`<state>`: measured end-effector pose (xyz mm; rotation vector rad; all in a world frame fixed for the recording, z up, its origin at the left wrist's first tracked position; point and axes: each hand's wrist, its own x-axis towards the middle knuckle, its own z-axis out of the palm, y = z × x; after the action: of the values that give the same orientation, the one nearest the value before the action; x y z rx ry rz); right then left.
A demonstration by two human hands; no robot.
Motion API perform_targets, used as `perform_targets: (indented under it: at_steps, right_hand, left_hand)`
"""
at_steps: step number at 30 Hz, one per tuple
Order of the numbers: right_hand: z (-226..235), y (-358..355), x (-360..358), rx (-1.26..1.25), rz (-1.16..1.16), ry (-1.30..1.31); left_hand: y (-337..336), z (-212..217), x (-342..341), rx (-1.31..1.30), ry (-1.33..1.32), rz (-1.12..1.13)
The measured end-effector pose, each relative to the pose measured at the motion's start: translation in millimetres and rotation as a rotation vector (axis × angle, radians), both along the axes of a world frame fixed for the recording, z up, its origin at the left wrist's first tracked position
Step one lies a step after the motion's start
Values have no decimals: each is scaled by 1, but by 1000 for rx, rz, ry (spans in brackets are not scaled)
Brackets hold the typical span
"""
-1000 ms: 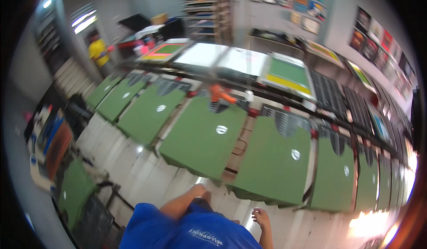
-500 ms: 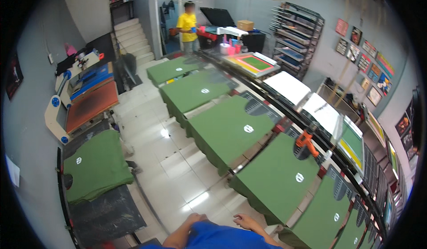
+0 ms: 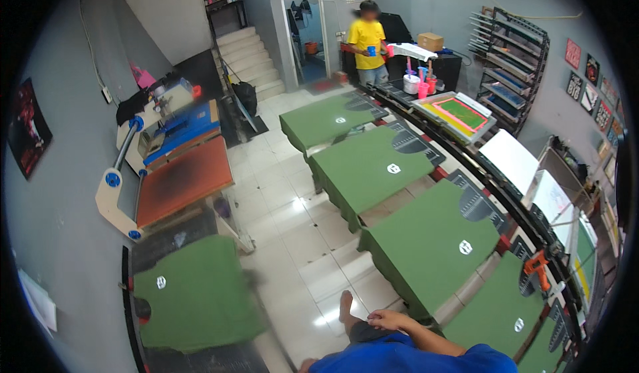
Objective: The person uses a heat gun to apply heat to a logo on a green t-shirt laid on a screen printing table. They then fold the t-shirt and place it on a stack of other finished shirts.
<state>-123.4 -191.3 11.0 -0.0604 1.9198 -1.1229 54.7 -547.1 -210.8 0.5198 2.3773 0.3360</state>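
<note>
A long curved printing line runs along the right side of the room, carrying green shirts stretched flat on platens; five can be counted there, from the far green shirt [image 3: 331, 118] through a second [image 3: 373, 168] and the third green shirt [image 3: 436, 243] to two more near the lower right. A sixth green shirt [image 3: 193, 296] lies on the bench at the left, beside a heat press [image 3: 174, 173] with an orange-brown bed and blue fittings. Each shirt bears one small white mark near the chest. Between the two rows the pale tiled floor [image 3: 293, 220] gleams under the lights. At the far end a person in a yellow shirt [image 3: 367, 40] stands near a framed screen [image 3: 458, 113] with a green and pink field. An orange tool [image 3: 536, 266] sits on the rail at the right. One hand [image 3: 389, 320], which side cannot be told, rests low in the frame above a blue sleeve, its fingers loosely laid and pinching nothing, just beside the near edge of the third green shirt, with a bare foot [image 3: 345, 305] on the tiles next to it.
</note>
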Motion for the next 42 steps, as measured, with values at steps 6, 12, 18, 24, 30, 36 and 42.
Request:
perform_targets:
  at_steps: [6,12,18,24,30,36,42]
  right_hand:
    - [-11,-76,-200,-249,-117,-32]
    - [34,-207,-402,-392,-116,67]
    - [52,-256,-566,-428,-366,302]
    - [40,-217,-671,-271,-735,178]
    - [36,-201,-696,-385,-1023,63]
    - [15,-206,-743,-412,-1193,3]
    - [21,-204,-777,-554,-1330,-109]
  left_hand:
    - [-45,39,-99,365,-400,1088]
    - [-138,59,-237,783,-382,1749]
    - [-130,134,-452,976,-101,1684]
    - [-145,156,-696,776,153,1202]
    - [-94,251,-936,551,567,482]
    - [0,245,-1094,458,623,35]
    - [86,232,-1156,385,658,-240]
